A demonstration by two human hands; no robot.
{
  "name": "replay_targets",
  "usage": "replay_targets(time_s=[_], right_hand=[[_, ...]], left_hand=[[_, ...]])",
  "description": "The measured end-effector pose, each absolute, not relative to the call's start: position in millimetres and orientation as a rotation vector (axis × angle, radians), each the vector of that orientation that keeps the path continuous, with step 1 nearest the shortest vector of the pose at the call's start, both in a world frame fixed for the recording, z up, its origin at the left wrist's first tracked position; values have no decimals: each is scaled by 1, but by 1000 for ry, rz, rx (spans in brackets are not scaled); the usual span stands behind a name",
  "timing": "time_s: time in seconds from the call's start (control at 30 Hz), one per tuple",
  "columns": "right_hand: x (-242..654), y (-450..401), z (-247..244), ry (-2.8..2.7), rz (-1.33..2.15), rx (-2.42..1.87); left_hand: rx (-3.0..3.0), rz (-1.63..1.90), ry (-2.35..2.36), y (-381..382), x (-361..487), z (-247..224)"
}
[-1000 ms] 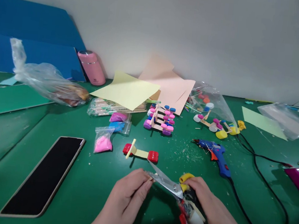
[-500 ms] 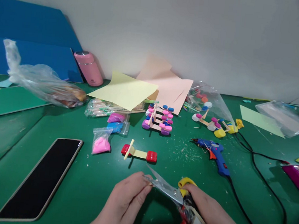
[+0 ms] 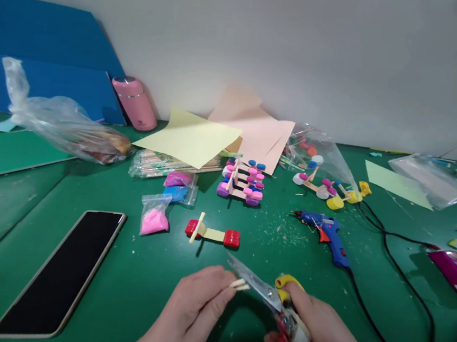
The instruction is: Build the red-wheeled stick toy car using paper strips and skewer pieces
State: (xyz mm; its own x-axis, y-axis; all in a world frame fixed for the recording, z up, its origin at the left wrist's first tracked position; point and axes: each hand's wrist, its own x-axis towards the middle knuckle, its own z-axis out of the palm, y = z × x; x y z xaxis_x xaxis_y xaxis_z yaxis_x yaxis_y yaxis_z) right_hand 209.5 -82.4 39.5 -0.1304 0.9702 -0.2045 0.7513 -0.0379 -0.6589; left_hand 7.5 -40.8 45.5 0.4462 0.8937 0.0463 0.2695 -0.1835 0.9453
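Centrally, towards the near edge of the desk (image 3: 262, 234), a pair of scissors (image 3: 261, 287) with one yellow and one red handle is held above the green top, its silver blades pointing towards the left and the far edge. The right hand (image 3: 321, 322) grasps its handles, along with a whitish rounded piece (image 3: 300, 339) that is partly hidden. Just beside the blades are the ends of some short pale sticks (image 3: 240, 285), pinched between thumb and finger of the left hand (image 3: 198, 301); whether metal touches wood, I cannot tell.

Beyond the left hand stands a small model with red wheels (image 3: 213, 235), and farther out a row of similar models (image 3: 245, 186) in pink, purple and blue. A blue glue gun (image 3: 330, 233) lies to the right, its black cord (image 3: 368, 316) running towards the near right corner. A dark-screened phone (image 3: 60, 273) rests near the left part of the near edge, and a clear bag of pink clay (image 3: 155, 219) lies between it and the red-wheeled model.

Towards the far edge, a yellow sheet (image 3: 191, 137) partly covers a packet of sticks (image 3: 151, 164) and overlaps pink paper (image 3: 265, 137). A pink bottle (image 3: 136, 104) leans by the blue boards (image 3: 50, 84) at the far left.
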Motion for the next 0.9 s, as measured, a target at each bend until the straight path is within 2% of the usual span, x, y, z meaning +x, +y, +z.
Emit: replay_targets(time_s=[0.2, 0.37, 0.53, 0.6, 0.73, 0.9], right_hand=[[224, -70, 26, -1828, 947, -2135], [264, -76, 7, -1942, 649, -2239], [270, -81, 12, -2034, 372, -2052], [248, -76, 22, -1967, 475, -1898], [193, -61, 30, -1746, 1071, -1547], [169, -47, 23, -1384, 1248, -1386]], left_hand=[[1168, 678, 1080, -41, 11, 45], [720, 640, 1032, -40, 14, 34], [591, 642, 985, -41, 23, 31], [579, 636, 973, -41, 29, 33], [564, 658, 941, -44, 38, 34], [510, 677, 898, -45, 36, 32]])
